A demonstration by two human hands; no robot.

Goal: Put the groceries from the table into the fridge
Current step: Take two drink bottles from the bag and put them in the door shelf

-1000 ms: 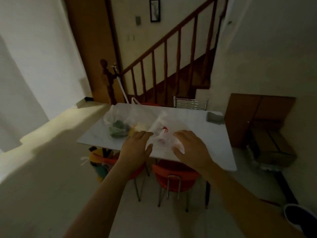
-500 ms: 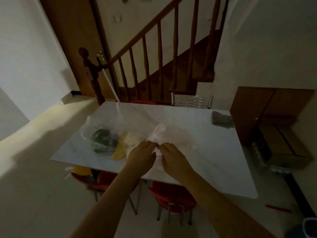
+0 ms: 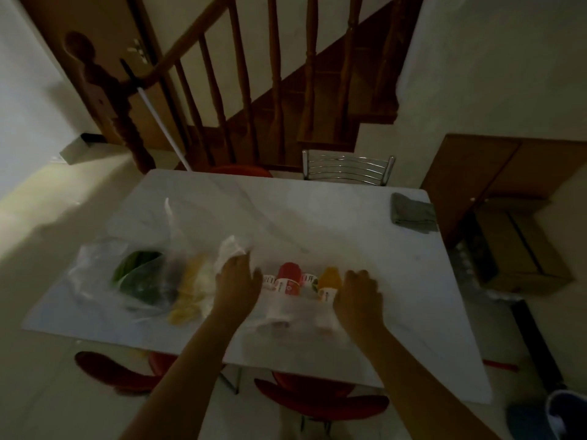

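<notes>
Both hands spread apart since 0.5 s ago, pulling bag (image 3: 279,315) open on counter (image 3: 333,223); bottles (image 3: 287,282) exposed. Left hand (image 3: 236,285) fingers pinch plastic; right hand (image 3: 359,300) fingers curled on bag edge.

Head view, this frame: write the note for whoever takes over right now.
Left hand pinches the clear plastic bag at its left edge; right hand has a curled grip on its right edge, spreading it.
Inside: red-capped bottle and orange-capped bottle, lying on the table.
Left of them, a second bag holds green vegetables and yellow produce.
Done: nothing in the fridge, which is out of view.
Left: carry everything over.
</notes>
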